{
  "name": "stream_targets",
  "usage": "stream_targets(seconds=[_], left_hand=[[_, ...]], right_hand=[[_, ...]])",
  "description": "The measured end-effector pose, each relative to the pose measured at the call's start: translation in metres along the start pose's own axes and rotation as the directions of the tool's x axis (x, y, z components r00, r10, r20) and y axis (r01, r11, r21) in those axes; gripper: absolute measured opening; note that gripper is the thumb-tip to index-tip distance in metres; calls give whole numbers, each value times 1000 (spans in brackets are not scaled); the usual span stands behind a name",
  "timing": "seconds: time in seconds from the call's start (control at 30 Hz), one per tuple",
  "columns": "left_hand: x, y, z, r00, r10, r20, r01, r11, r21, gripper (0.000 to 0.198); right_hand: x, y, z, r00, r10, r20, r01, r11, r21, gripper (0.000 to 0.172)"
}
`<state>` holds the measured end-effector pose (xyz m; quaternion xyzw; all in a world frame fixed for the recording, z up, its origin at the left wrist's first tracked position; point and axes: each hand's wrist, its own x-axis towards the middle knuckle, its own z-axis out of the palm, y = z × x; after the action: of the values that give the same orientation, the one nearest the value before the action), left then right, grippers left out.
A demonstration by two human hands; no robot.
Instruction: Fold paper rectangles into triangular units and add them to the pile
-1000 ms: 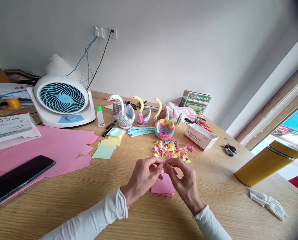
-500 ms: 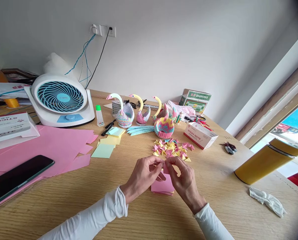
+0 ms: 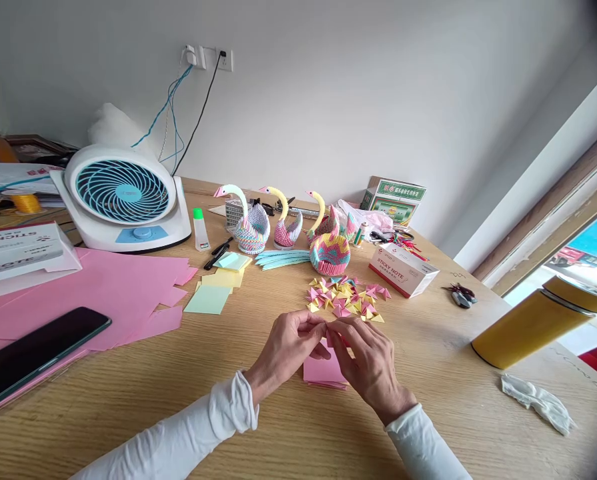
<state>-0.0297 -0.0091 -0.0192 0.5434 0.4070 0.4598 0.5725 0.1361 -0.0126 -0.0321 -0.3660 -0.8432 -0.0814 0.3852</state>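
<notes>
My left hand (image 3: 293, 343) and my right hand (image 3: 368, 357) meet at the fingertips, both pinching a small piece of pink paper (image 3: 330, 340). Most of that piece is hidden behind the fingers. Beneath the hands lies a stack of pink paper slips (image 3: 323, 375) on the wooden table. Just beyond the fingers is a loose pile of folded paper triangles (image 3: 345, 299) in pink, yellow and some blue. Behind the pile sits a round folded-paper body (image 3: 330, 253) in pink, yellow and blue.
Several paper swans (image 3: 251, 227) stand farther back. A sticky note box (image 3: 403, 269) and a yellow flask (image 3: 533, 327) are at right. On the left are a fan (image 3: 125, 200), pink sheets (image 3: 128, 287), a phone (image 3: 43, 353) and green note paper (image 3: 208, 300).
My right fingers have curled over the pink paper, covering more of it. The left hand stays nearly in place, still pinching. The view has shifted very slightly.
</notes>
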Motion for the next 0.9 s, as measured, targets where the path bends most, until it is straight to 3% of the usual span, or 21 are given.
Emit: stream_targets(seconds=[0.1, 0.27, 0.4, 0.57, 0.67, 0.9], left_hand=[[2, 0, -1, 999, -36, -40, 34, 998, -45, 28], [2, 5, -3, 997, -69, -16, 66, 986, -151, 23], [2, 8, -4, 998, -64, 12, 65, 976, -207, 25], [2, 8, -4, 1000, -15, -20, 12, 992, -127, 30], [2, 7, -3, 1000, 26, -6, -26, 998, -58, 32], [-2, 5, -3, 987, 161, 23, -162, 984, 66, 34]], right_hand=[[0, 2, -1, 997, -70, 16, 71, 995, -69, 22], [-1, 2, 0, 999, -35, -26, 34, 999, -38, 31], [1, -2, 1, 989, 106, -98, -91, 985, 145, 28], [5, -6, -2, 946, 309, -99, -249, 887, 389, 20], [5, -7, -2, 916, 402, -21, -339, 799, 496, 13], [8, -9, -2, 798, 555, 235, -515, 426, 744, 26]])
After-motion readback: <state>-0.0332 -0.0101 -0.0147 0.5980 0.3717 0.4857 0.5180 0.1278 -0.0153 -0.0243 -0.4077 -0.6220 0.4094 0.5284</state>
